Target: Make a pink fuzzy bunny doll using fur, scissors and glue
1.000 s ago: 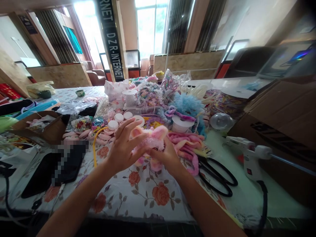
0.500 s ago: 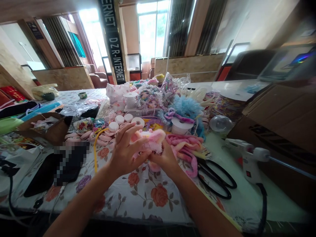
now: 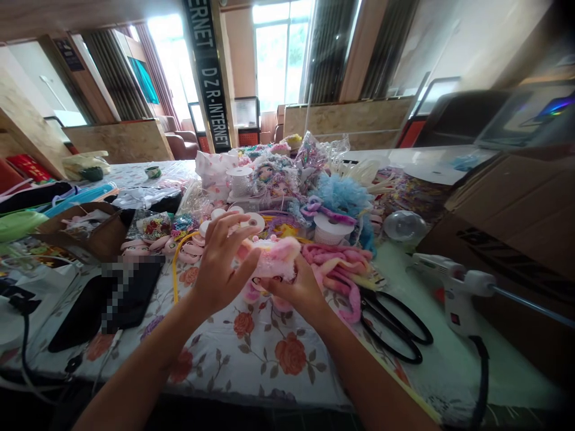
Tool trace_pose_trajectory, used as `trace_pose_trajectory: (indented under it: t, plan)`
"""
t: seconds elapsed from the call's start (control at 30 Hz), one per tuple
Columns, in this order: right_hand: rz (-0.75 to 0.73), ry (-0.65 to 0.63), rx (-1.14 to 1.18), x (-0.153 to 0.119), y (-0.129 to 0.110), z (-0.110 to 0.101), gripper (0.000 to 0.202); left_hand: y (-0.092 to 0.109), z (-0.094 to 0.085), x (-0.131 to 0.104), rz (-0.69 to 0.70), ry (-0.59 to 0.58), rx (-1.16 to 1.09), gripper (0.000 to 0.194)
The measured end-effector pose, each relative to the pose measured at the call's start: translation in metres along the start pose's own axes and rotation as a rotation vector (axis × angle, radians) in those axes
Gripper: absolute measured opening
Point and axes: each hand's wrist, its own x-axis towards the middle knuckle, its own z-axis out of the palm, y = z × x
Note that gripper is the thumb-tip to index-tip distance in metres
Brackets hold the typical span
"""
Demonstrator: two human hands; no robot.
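A fluffy pink doll head with small eyes is held up over the flowered tablecloth. My right hand grips it from the right, thumb across its lower front. On its left side is my left hand, fingers spread and slightly curved, with the thumb near the fluff; whether its fingertips touch the far side is hidden. Pink fuzzy strips lie just right of the hands. Behind the left fingers are white spools and round pale pieces.
Black scissors and a white glue gun lie to the right, beside a large cardboard box. Dark phones are on the left. A pile of blue fluff, bags and doll parts stands behind the hands.
My left hand has drawn slightly back and its thumb has lifted off the front of the pink piece, showing more of it. My right hand still holds it.
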Motion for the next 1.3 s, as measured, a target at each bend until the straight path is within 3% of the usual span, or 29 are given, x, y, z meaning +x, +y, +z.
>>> trace_pose_trajectory:
  t: [0.17, 0.6, 0.8, 0.93, 1.1, 1.2, 1.3]
  plan:
    - [0.034, 0.023, -0.002, -0.001, -0.002, 0.001, 0.063, 0.003, -0.002, 0.008, -0.006, -0.148, 0.01, 0.01]
    - [0.075, -0.044, -0.012, 0.001, -0.003, -0.001, 0.047, 0.0, -0.001, 0.011, -0.124, -0.112, -0.076, 0.015]
    - [0.103, -0.022, -0.028, -0.002, -0.006, 0.0, 0.048, -0.001, 0.0, 0.014, -0.114, -0.277, -0.004, 0.014]
    - [0.105, -0.017, -0.006, -0.002, -0.006, 0.001, 0.051, -0.003, 0.003, 0.011, -0.083, -0.318, 0.004, 0.019]
    - [0.113, -0.013, 0.027, 0.0, -0.003, 0.0, 0.056, -0.003, 0.002, 0.011, -0.112, -0.269, -0.036, 0.021]
    - [0.133, -0.02, 0.038, 0.0, -0.002, -0.002, 0.057, -0.006, 0.0, 0.013, -0.173, -0.129, -0.131, 0.021]
    - [0.122, -0.004, 0.07, 0.001, 0.0, -0.003, 0.054, -0.014, 0.001, 0.01, -0.321, 0.032, -0.341, 0.026]
